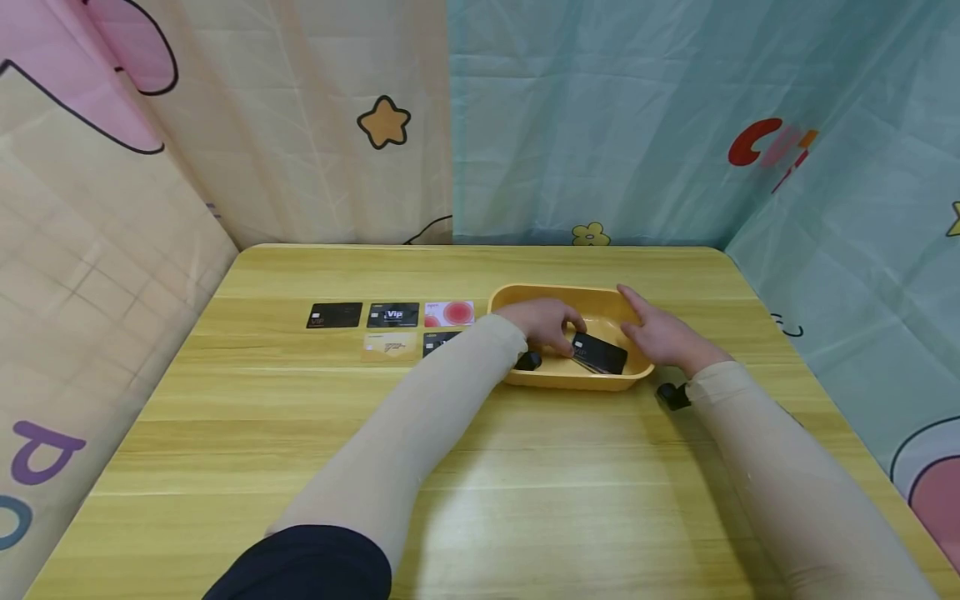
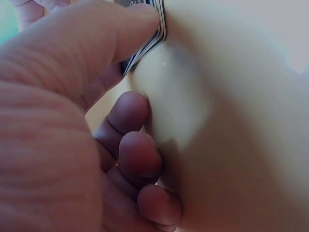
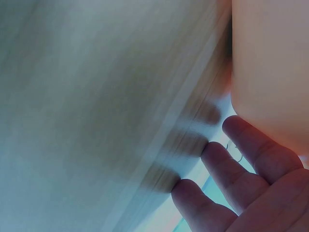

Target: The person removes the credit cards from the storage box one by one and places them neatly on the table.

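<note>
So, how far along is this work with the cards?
Looks done: at least five cards lie on the table, three in the far row and two visible in the near row, one partly hidden by a sleeve. In hand: the left hand pinches a card stack inside the tray; the right hand touches the tray's right end. Left, if they're being laid out: the stacked cards, number unclear.

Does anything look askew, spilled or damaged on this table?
Nothing looks spilled or damaged. The stack of cards in the yellow tray is askew, not parallel to the tray's long sides, but the left hand pinches it.
</note>
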The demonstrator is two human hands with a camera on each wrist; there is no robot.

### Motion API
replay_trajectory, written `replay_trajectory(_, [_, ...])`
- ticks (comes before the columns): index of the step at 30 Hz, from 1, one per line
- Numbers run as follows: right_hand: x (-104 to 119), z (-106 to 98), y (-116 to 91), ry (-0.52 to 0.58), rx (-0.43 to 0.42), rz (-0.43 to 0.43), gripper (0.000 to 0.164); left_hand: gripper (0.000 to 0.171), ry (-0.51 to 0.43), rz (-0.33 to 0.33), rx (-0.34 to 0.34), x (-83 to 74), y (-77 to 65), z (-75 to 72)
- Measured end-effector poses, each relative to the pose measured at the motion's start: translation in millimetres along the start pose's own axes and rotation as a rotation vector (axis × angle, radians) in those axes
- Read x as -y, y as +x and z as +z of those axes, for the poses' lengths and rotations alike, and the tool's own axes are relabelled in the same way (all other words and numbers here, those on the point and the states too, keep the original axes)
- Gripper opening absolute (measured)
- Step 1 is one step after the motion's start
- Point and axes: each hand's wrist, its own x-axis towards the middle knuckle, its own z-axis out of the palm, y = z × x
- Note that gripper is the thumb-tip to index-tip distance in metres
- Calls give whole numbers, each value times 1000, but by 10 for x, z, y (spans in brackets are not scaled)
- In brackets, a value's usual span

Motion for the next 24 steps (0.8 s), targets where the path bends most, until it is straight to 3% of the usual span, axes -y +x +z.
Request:
replay_trajectory(17, [10,1,0,6,-8,0,70,53,-145,33,-27,30,39,-6])
replay_trajectory(24, [4,4,1,-3,-14,-5,70,52,-169,6,-23,26,45,-8])
